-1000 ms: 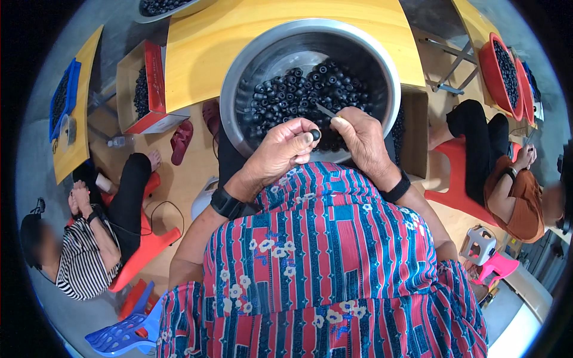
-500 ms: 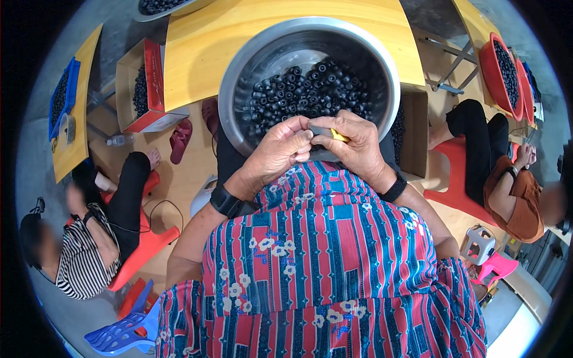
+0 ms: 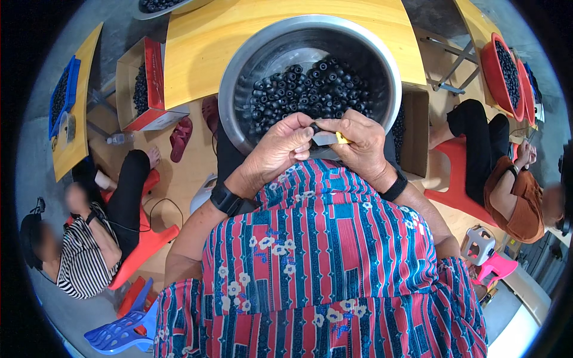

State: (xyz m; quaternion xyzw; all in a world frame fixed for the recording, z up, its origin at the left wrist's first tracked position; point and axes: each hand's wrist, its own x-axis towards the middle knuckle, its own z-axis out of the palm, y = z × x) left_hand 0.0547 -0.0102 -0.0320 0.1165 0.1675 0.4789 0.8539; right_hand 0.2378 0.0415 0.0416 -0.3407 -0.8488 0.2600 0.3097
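Over the near rim of a wide metal bowl (image 3: pixel 229 101), both my hands are close together. My left hand (image 3: pixel 276 149) is closed in a pinch on a small round black part (image 3: pixel 316 127). In my right hand (image 3: pixel 363 143) is a small knife (image 3: pixel 325 139) with a flat grey blade and a yellow handle end. The right thumb and forefinger reach to the black part, and the blade lies just below it. Many similar black parts (image 3: pixel 307 89), hollow and ring-like, fill the bottom of the bowl.
A yellow table (image 3: pixel 197 59) stands beyond the bowl. Cardboard boxes (image 3: pixel 134 83) of black parts flank it. People sit on red stools (image 3: pixel 149 238) at left and right. A red basin (image 3: pixel 504 74) and blue tray (image 3: pixel 64 98) hold more parts. A pink slipper (image 3: pixel 180 138) lies on the floor.
The knife blade has turned and dropped lower, away from my left fingertips. The black part now shows between my fingers. Both hands stay in nearly the same place.
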